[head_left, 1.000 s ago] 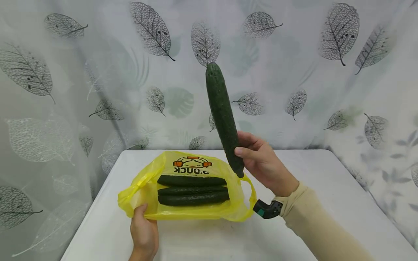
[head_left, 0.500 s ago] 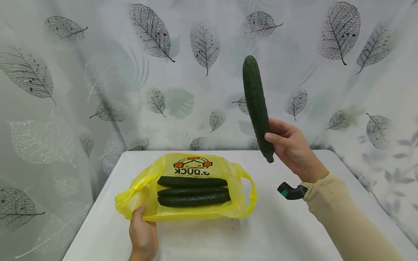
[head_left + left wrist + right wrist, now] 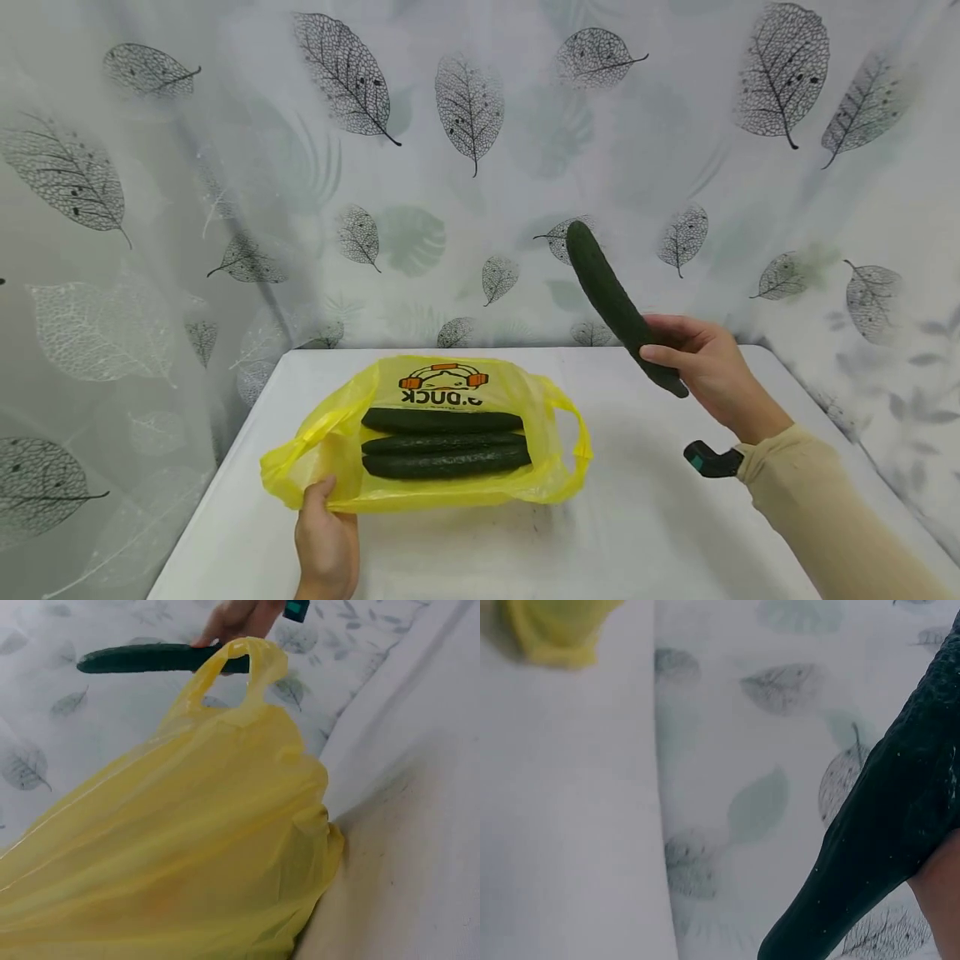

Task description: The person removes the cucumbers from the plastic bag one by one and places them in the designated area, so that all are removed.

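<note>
My right hand point(image 3: 708, 367) grips a long dark green cucumber point(image 3: 611, 292) near its lower end, raised above the right part of the table and tilted up to the left. In the right wrist view the cucumber point(image 3: 877, 817) fills the right side. My left hand point(image 3: 326, 537) holds the near left edge of a yellow plastic bag point(image 3: 420, 500), thumb over the rim. Inside the bag's mouth several more cucumbers point(image 3: 446, 462) lie side by side. The left wrist view shows the bag's side point(image 3: 195, 847) and loop handle point(image 3: 262, 664); the left fingers are hidden there.
A white table point(image 3: 615, 533) carries the bag. Behind it hangs a pale curtain point(image 3: 525, 192) with leaf prints, which also runs along both sides. A black device point(image 3: 712, 460) is strapped at my right wrist.
My right hand has carried the cucumber from over the bag to the right, then lowered it and tipped it further left. The left hand still holds the bag's edge.
</note>
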The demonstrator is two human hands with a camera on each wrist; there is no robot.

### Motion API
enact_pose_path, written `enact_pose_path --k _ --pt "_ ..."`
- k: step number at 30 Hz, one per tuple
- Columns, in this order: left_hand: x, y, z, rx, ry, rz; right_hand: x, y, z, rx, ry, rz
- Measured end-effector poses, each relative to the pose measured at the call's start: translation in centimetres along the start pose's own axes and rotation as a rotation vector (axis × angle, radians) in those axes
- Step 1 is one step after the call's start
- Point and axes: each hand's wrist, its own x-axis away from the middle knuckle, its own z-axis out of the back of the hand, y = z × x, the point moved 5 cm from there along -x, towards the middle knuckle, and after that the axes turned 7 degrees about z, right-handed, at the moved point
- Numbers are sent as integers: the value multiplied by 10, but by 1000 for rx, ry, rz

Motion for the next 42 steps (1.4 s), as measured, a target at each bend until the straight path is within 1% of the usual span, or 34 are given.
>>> enact_pose_path --k 4,8,11,18,24,29,33,37,42 --pt "0 -1 2 -5 1 29 9 12 16 214 15 -42" --pt "1 -4 3 11 -12 35 20 22 30 400 -7 -52" --pt "2 -5 3 8 -23 29 26 29 39 479 -34 -46" --pt "1 -5 3 -4 -22 -6 35 44 56 647 -82 -35" --pt "1 -4 3 -45 -17 9 40 61 71 748 -121 -49" --pt "1 -3 4 -47 -10 15 45 75 81 801 -171 -51" --pt "0 -4 5 -28 -13 10 48 85 85 827 -217 -49" --pt "-1 -5 7 -22 -4 23 50 93 87 871 -260 -49" --pt "-2 -7 8 -16 0 24 52 99 90 920 -288 -64"
